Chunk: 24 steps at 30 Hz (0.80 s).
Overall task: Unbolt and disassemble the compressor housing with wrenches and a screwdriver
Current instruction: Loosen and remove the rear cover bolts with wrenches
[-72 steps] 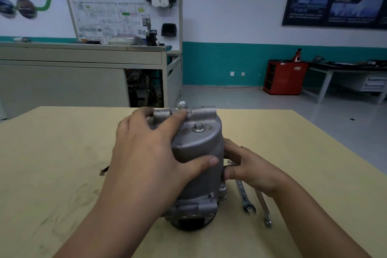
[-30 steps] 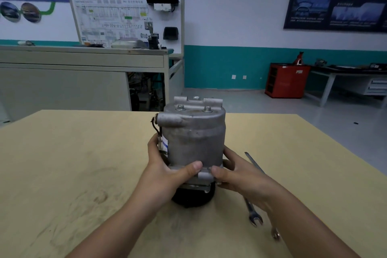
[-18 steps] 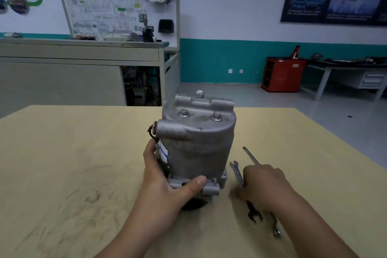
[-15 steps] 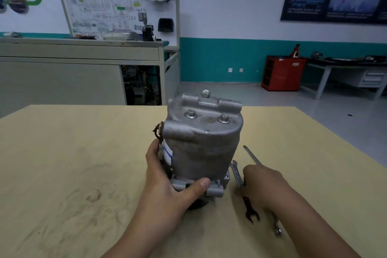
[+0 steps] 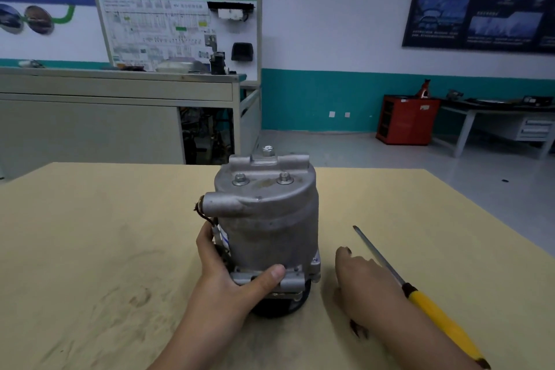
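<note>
On table [image 5: 90, 234] — left hand [image 5: 231, 276] grips compressor [image 5: 267, 219] base.

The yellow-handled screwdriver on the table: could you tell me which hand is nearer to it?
Right. The right hand lies flat on the table just beside the screwdriver, not gripping it. The left hand holds the compressor's base, farther away.

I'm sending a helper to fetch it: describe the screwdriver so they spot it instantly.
Start at the tan wooden table and find the grey metal compressor standing upright, steadied at its base by the left hand. Just right of it lies the right hand, palm down. The screwdriver lies flat along that forearm's outer side: a thin dark shaft and the only bright yellow handle on the table.
</note>
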### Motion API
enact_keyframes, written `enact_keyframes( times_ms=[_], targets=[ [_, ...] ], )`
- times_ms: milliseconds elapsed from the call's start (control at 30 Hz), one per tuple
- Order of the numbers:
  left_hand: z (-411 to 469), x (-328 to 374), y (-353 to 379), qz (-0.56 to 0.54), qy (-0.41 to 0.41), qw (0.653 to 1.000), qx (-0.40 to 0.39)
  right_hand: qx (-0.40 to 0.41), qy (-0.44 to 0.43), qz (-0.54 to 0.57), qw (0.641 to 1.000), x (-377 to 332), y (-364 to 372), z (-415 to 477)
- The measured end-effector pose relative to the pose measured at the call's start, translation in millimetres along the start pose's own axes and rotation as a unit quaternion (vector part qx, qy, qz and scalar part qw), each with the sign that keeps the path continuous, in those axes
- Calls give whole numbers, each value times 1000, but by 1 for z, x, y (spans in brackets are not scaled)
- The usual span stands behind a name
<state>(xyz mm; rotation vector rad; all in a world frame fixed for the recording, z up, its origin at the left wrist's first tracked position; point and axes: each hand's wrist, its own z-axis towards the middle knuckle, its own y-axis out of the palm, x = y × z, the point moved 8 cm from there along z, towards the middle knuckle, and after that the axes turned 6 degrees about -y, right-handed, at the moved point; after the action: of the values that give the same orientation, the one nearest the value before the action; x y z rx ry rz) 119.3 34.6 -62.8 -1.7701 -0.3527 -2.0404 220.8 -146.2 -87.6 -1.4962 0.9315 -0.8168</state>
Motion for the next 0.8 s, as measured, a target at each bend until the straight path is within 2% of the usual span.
enact_keyframes(
  times_ms=[167, 233, 300, 433, 567, 667, 733, 800],
  targets=[
    [-1, 1, 0, -6, -2, 1000, 0, 29, -26, 82, 996, 6, -6, 2],
    [-2, 1, 0, -11, 6, 1000, 1, 54, -15, 169, 984, 16, -16, 3],
    [-3, 1, 1, -17, 7, 1000, 0, 76, -14, 290, 954, 21, -30, 0],
    [-5, 7, -3, -44, 21, 998, 31, 150, -49, 498, 853, 22, -81, -12],
    [-13, 35, -31, -35, 105, 979, 171, 242, -121, 645, 714, 19, -148, -27],
    [-26, 77, -47, -5, 204, 947, 249, 339, -197, 694, 604, 13, -192, -50],
    [-31, 112, -50, 68, 270, 923, 265, 389, -239, 689, 562, 6, -209, -63],
    [-29, 144, -43, 149, 310, 910, 231, 434, -272, 668, 539, -3, -218, -74]
  ],
)
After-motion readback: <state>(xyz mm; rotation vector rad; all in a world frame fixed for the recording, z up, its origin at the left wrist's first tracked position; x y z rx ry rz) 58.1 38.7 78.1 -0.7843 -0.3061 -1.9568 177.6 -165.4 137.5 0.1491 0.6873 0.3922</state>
